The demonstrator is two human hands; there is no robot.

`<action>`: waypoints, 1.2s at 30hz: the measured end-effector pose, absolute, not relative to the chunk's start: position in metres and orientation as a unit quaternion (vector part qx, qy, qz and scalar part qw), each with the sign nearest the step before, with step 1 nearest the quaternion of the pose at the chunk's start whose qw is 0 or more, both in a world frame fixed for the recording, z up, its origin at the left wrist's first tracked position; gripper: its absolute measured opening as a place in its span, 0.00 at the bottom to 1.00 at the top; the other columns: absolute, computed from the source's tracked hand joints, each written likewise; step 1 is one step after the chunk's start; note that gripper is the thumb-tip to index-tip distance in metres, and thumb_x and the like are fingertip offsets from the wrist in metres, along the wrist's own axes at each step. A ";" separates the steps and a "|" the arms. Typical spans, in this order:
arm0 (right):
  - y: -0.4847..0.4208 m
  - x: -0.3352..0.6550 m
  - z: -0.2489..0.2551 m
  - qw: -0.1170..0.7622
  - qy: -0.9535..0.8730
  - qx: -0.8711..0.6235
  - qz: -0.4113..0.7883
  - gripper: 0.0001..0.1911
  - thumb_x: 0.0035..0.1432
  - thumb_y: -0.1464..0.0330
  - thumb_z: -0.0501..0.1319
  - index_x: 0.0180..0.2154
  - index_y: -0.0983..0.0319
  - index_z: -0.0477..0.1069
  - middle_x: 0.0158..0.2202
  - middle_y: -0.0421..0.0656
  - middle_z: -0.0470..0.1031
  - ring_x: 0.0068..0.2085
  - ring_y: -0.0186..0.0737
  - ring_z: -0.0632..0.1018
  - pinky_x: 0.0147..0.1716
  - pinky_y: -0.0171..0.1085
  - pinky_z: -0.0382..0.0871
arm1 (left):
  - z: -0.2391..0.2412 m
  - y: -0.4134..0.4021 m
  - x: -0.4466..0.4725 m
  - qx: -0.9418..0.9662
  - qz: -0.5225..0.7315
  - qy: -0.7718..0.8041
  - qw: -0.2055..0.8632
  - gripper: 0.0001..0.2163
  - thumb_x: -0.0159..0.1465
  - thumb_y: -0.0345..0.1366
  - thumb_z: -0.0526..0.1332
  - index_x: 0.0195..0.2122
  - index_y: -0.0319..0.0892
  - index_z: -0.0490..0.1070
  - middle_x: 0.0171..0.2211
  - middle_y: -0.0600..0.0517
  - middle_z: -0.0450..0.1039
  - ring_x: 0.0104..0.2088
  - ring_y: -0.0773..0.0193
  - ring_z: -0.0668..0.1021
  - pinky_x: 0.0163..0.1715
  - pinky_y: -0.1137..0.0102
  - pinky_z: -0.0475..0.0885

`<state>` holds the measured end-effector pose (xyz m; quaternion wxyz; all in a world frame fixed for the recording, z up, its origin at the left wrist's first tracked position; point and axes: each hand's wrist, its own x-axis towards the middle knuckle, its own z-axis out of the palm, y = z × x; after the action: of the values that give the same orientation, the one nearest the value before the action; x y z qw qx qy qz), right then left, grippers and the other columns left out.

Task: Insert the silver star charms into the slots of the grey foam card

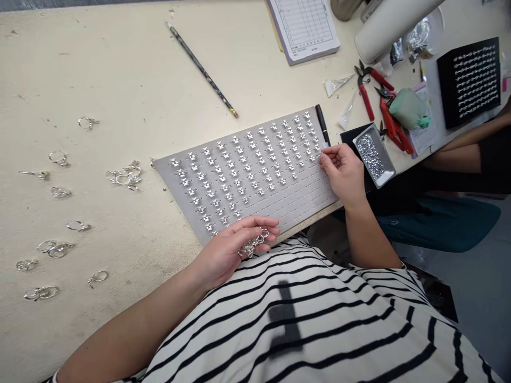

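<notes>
the left hand (235,247) lies palm up at the lower centre of the frame, against the near edge of the grey board (303,199), its fingers curled closed around a bunch of rings (253,244); one ring pokes out by the fingertips. the right hand (343,170) rests on the right end of the same board, thumb and forefinger pinched together at the end of a row near the upper right corner; what sits between them is too small to tell.

the board lies tilted across the middle of the frame, and silver rings in slots (247,159) fill its upper rows, while the lower right rows are bare. a black pen (322,125) lies along the board's upper right edge, just above the right hand. just right of that hand stands a small metal tray (374,156) of tiny silver bits.

further up and right lie red pliers (365,90), a green pouch (407,106) and a black board (471,80) carrying more rings. a notepad (305,26) lies at the top centre and a pencil (202,69) slants across the upper middle of the table (120,80). loose rings (123,175) are scattered down the left of the frame. another person's arm (463,154) rests at the right edge.
</notes>
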<state>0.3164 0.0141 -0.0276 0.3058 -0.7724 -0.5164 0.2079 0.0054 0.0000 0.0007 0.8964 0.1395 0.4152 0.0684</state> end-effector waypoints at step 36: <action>-0.052 0.220 0.011 0.249 -0.784 -0.500 0.271 0.14 0.62 0.76 0.66 0.47 0.55 0.75 0.39 0.40 0.81 0.39 0.36 0.80 0.39 0.38 0.74 | -0.013 -0.013 0.012 0.037 0.103 0.350 0.930 0.11 0.67 0.41 0.68 0.43 0.39 0.81 0.43 0.46 0.80 0.44 0.64 0.79 0.46 0.70 0.74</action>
<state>0.2198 -0.0520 0.0114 0.2487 -0.4998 -0.7841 0.2710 0.0123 -0.0128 -0.0134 0.9304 0.0374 0.3498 0.1028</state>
